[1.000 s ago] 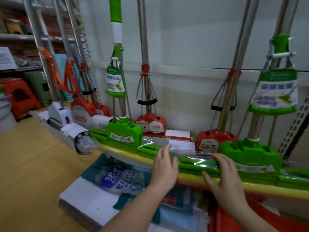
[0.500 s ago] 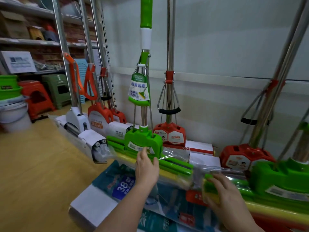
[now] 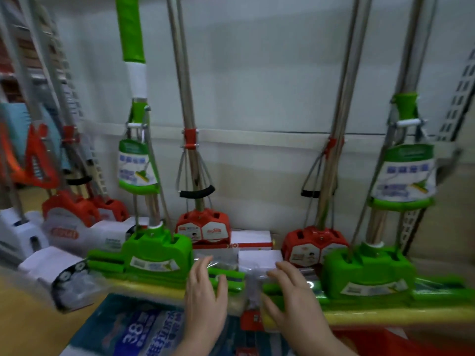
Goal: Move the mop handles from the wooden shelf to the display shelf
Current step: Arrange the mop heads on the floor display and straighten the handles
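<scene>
Far left, white and red mop heads [image 3: 64,227] crowd together, blurred. Next, left green sponge mop [image 3: 154,255] stands upright, its green-and-white handle [image 3: 133,60] leaning on the back wall panel [image 3: 257,73]. Left hand [image 3: 204,291] lies on the right end of its wrapped roller head, fingers straight and spread, clamping nothing. Behind the hands, red squeeze mop [image 3: 203,227] and a white box [image 3: 253,240]. Right hand [image 3: 290,296] sits on the left end of the right green sponge mop [image 3: 367,276], thumb tucked under the sponge end, fingers laid over the plastic wrap; looks like a loose hold. Second red mop [image 3: 313,247] is just behind. Step seems to be squaring the two green heads in line on the display shelf: push low on the heads, keep poles against the wall so they don't tip. Heads nearly touch end to end, little room between; shelf front edge is close, packaged goods [image 3: 138,335] below.
</scene>
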A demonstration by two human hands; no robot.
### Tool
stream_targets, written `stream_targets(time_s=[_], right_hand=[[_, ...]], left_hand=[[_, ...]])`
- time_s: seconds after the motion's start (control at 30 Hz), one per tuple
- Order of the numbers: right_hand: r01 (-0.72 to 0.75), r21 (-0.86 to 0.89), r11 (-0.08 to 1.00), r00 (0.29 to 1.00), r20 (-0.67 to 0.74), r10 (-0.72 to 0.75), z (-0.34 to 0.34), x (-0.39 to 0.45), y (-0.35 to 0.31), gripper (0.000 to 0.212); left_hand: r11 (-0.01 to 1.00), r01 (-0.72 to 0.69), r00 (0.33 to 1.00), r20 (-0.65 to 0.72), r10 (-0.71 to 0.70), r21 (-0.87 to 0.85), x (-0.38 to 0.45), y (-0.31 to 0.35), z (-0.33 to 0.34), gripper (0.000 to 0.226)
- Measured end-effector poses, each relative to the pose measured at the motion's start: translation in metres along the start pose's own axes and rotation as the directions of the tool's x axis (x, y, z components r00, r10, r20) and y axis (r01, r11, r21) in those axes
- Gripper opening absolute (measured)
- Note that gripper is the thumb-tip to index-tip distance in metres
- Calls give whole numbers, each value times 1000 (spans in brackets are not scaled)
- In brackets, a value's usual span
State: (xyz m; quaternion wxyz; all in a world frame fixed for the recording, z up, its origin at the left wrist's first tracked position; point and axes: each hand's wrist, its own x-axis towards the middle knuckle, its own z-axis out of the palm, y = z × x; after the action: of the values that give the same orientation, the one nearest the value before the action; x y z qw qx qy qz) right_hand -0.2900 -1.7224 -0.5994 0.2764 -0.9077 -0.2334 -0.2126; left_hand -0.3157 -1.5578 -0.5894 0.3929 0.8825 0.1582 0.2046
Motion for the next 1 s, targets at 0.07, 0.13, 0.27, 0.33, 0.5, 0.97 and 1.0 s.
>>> stream_targets(time_s=[0.07,0.13,0.27,0.33,0.5,0.97,1.0], right_hand=[[-19,-1,1000,998,66,19,-15,-2,-2,40],[-9,-38,999,998,65,11,-30,-4,-5,41],[-134,-48,990,965,220,141,-73,-2,-24,64],[-203,-61,977,942,259,212,-97,-1,-33,59],[-330,-73,941,894,296,336,-179,15,-77,55],[-399,-27,917,852,358,381,-373,57,-186,46],[-402,-39,915,851,353,389,-381,58,-191,45]], left_hand=[[1000,15,999,46,-15,-6,-2,14,-4,48],[999,47,995,91,-47,-3,-6,31,-14,47],[996,84,985,150,-86,23,-13,68,-43,46],[991,129,977,169,-133,33,-18,89,-65,45],[979,203,966,160,-205,29,-31,156,-122,42],[996,88,960,269,-79,-23,-59,332,-280,45],[997,74,964,258,-63,-32,-60,338,-288,45]])
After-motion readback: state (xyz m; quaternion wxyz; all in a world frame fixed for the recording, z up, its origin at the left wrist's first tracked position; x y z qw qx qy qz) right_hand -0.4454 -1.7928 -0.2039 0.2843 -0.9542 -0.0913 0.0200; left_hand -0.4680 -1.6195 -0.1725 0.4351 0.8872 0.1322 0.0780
